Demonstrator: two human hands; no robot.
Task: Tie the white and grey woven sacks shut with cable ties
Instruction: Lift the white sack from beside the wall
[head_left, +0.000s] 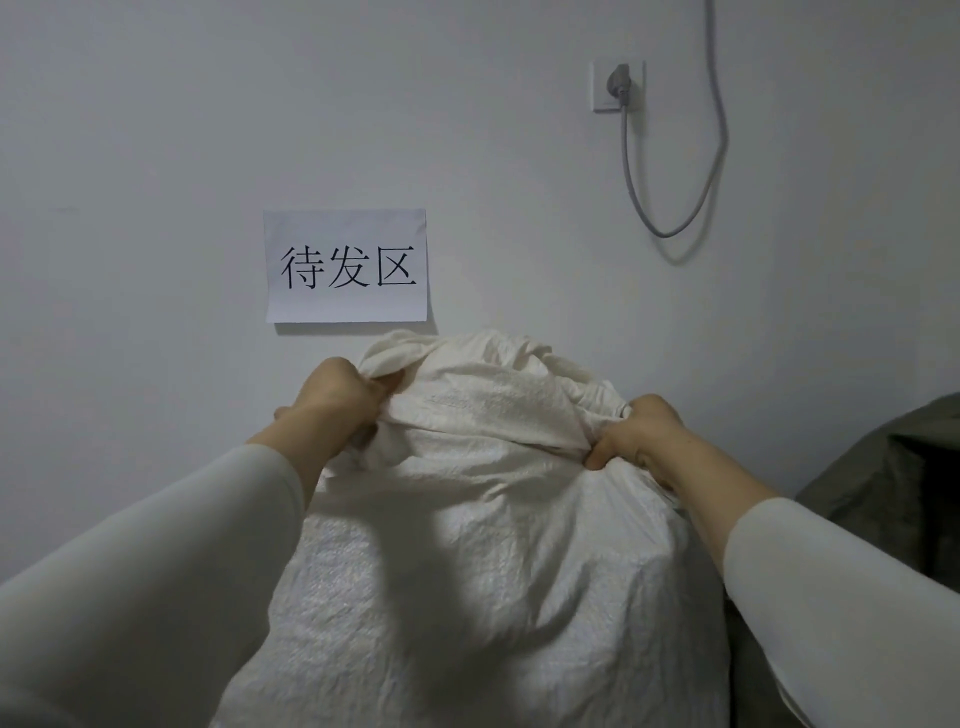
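A: Why do both hands hold the white sack (467, 545) near its top?
B: The left hand (340, 397) and the right hand (636, 434) each clutch a bunch of cloth at the mouth — I think to gather the neck for tying. The sack stands before the wall (156, 156), below the paper sign (345, 265).
A: What is around?
B: The grey sack (883, 467) at right; no cable tie is visible

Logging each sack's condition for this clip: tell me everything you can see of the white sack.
The white sack is a bulging, crinkled bag of what looks like woven plastic, standing upright before the wall. Its mouth is loosely bunched on top and not yet tied. The left hand grips the gathered fabric on one side, the right hand on the other. A grey sack sits at its right.
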